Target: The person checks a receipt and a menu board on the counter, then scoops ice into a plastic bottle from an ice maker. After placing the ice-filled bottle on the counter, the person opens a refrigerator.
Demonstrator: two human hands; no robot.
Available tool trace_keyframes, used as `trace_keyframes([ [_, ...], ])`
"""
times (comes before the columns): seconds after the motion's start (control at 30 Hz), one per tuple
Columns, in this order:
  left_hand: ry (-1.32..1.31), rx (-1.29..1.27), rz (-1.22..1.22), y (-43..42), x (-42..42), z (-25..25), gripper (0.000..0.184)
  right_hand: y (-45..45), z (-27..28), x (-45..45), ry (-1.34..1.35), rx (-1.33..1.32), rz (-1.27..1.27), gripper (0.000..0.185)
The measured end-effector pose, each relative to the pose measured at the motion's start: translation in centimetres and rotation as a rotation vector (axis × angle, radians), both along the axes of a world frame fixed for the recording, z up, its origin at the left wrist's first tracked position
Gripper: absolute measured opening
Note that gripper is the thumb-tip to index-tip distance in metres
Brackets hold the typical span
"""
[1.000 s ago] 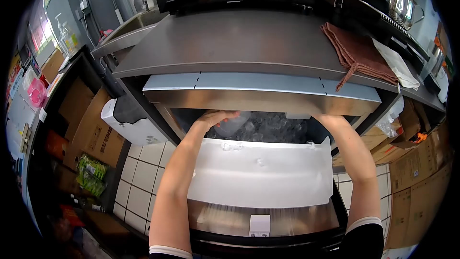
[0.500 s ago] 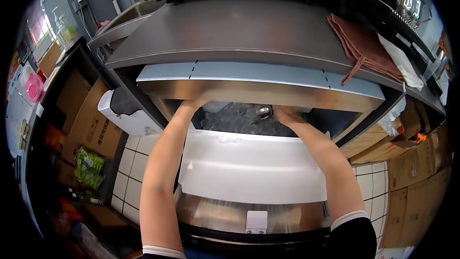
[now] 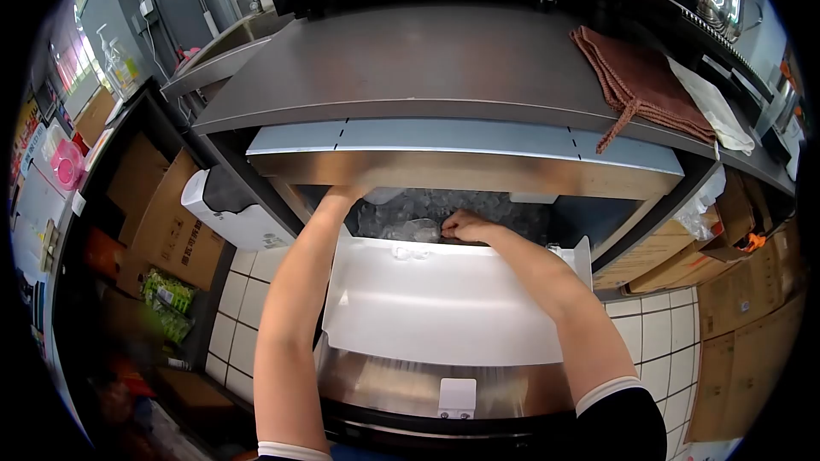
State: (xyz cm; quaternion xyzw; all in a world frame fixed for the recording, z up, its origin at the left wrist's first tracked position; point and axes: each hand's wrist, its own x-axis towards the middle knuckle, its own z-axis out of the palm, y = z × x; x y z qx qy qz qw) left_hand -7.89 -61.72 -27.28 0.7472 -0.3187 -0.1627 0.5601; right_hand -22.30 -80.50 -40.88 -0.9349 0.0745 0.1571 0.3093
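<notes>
So your white flap (image 3: 448,303) is tipped down toward you, which I'd guess is why both arms can reach over it into the bin. Your right hand (image 3: 465,225) is low in the ice, near the front lip, fingers curled in and mostly closed; can't tell if they've got hold of anything. Your left hand (image 3: 348,191) is up under the metal edge (image 3: 478,173) at the left end, next to a clear rounded thing (image 3: 384,195). Its fingers are hidden, so no clue how open it is or what it's holding.

The ice (image 3: 508,215) sits inside the bin behind the flap: greyish, see-through, lumpy, with 1 brighter, shiny clear piece (image 3: 416,230) just beside your right fingertips.
</notes>
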Motion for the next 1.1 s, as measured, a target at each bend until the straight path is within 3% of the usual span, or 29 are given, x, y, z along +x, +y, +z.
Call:
trace_keyframes([
  [0.1,-0.134,0.119,-0.007,0.3,0.1,-0.1,0.047,-1.4,-0.3,-1.6,-0.128,0.174,-0.037,0.017],
  [0.23,-0.291,0.221,-0.031,0.8,0.1,0.1,0.051,-3.7,4.3,-5.0,-0.139,0.38,-0.2,0.021],
  [0.3,-0.358,0.272,-0.063,0.9,-0.1,0.0,0.053,-4.6,8.5,-6.8,-0.177,0.164,-0.217,0.021],
  [0.37,-0.424,0.318,-0.114,0.8,-0.3,0.0,0.054,-4.9,11.9,-8.9,-0.405,-0.203,-0.231,0.015],
  [0.43,-0.464,0.352,-0.171,0.6,-0.7,-0.3,0.056,-6.2,13.8,-10.5,-0.528,-0.404,-0.257,0.015],
  [0.6,-0.337,0.414,-0.216,-0.7,-0.6,-3.3,0.067,-9.2,15.0,-12.1,-0.558,-0.49,-0.325,0.015],
  [0.7,-0.287,0.38,-0.22,-0.9,-1.9,-2.4,0.069,-9.5,15.1,-12.2,-0.562,-0.502,-0.334,0.015],
  [0.83,-0.286,0.319,-0.227,-0.5,-1.9,-2.9,0.067,-9.5,15.2,-12.0,-0.57,-0.509,-0.342,0.015],
  [0.9,-0.127,0.535,-0.194,-0.4,-2.3,-2.0,0.066,-9.6,15.2,-12.0,-0.574,-0.513,-0.345,0.015],
  [1.0,0.075,0.469,-0.259,-0.7,-1.3,-3.2,0.061,-9.4,15.2,-12.2,-0.579,-0.516,-0.352,0.015],
  [1.1,0.038,0.555,-0.222,-0.3,-2.4,-1.9,0.061,-9.4,15.1,-12.2,-0.58,-0.522,-0.358,0.015],
])
